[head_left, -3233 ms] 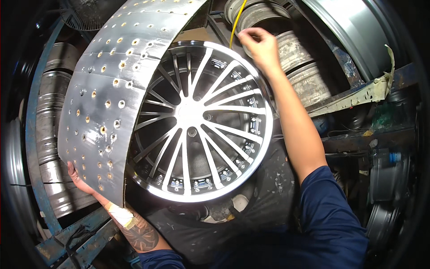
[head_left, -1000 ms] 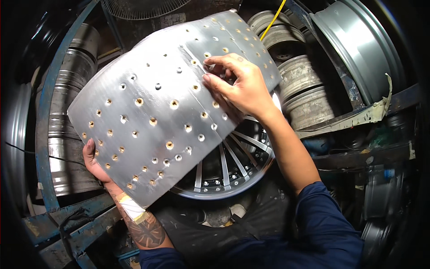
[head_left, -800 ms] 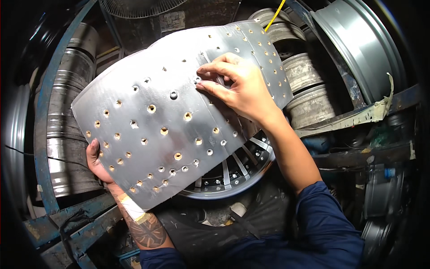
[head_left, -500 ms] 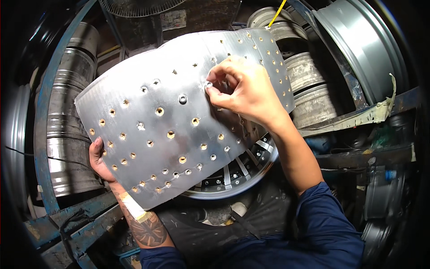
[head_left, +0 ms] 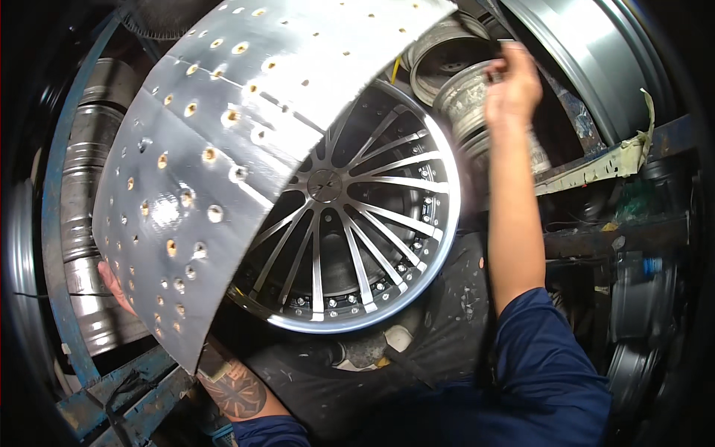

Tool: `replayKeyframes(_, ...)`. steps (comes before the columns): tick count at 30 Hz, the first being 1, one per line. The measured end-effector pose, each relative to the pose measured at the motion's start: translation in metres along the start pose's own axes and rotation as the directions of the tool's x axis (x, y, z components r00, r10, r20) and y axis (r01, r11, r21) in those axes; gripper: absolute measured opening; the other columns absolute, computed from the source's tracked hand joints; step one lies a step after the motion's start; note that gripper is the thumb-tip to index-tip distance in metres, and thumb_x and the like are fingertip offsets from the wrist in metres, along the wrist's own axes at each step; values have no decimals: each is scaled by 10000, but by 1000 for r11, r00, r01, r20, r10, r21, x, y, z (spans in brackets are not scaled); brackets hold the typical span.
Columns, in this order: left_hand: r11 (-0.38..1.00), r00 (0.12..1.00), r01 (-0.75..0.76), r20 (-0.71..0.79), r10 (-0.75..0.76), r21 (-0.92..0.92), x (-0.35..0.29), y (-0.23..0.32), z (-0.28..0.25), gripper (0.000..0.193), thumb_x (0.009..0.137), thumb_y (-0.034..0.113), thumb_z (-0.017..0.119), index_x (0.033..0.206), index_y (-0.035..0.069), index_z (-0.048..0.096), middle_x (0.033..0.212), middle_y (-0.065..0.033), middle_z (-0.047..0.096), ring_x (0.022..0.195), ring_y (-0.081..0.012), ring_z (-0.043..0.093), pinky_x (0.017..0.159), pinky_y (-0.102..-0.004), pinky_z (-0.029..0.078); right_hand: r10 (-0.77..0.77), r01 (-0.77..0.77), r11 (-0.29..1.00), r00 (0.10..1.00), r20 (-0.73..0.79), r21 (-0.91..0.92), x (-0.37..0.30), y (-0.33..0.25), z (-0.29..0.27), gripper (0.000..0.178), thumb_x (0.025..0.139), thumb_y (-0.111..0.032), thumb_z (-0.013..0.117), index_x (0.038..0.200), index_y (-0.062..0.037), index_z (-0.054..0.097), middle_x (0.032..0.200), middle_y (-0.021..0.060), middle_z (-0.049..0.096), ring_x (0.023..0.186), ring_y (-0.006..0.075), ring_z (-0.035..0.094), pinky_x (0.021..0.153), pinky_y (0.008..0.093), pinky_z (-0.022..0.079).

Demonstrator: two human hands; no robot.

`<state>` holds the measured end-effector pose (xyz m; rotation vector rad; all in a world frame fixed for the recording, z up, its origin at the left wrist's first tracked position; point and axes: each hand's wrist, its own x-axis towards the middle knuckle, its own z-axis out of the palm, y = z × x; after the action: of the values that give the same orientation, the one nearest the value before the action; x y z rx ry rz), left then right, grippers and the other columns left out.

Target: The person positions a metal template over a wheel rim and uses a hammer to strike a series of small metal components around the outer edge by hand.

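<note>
My left hand (head_left: 114,287) grips the lower left edge of a large, bendy silver panel (head_left: 171,138) dotted with many small holes, several with yellowish rims. The panel is tilted up on the left and hides much of this hand. Below and right of it, the multi-spoke wheel rim (head_left: 325,186) shows black and polished silver spokes and small bolts round its edge. Raised to the right, beyond the wheel rim, is my right hand (head_left: 512,93), apart from both. Its fingers are curled and slightly blurred; anything between them is hidden.
Stacked worn metal rims stand at the left (head_left: 93,216) and at the back right. A big silver rim (head_left: 596,59) sits at the upper right. Blue metal frame bars (head_left: 59,186) bound the left side; a rail with peeling tape (head_left: 596,170) crosses the right.
My right hand has left the panel's surface and moved right and up. The panel has swung up to the left, its right side lifting off and uncovering most of the wheel rim.
</note>
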<state>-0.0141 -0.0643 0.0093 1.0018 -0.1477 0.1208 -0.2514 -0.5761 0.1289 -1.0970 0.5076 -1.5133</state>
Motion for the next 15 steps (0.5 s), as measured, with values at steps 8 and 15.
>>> replayKeyframes(8,881,950,-285,-9,311,378,38,-31,-48,642,953,437,603,1390,-12,461,1411,-210,481,1253,-323,535,1039,-463,483,212,587,473,648,732,-657,-38,168,26,337,681,-416,799,954,-219,787,1280,89,641,1249,306,526,1020,439,424)
replayKeyframes(15,987,951,7,-307,44,162,21,0,-10,623,958,447,587,1397,23,465,1433,-166,468,1276,-282,508,1059,-451,459,391,622,-46,732,559,-782,-45,204,53,347,735,-481,717,1035,-317,772,1413,22,546,1335,277,436,1001,532,353)
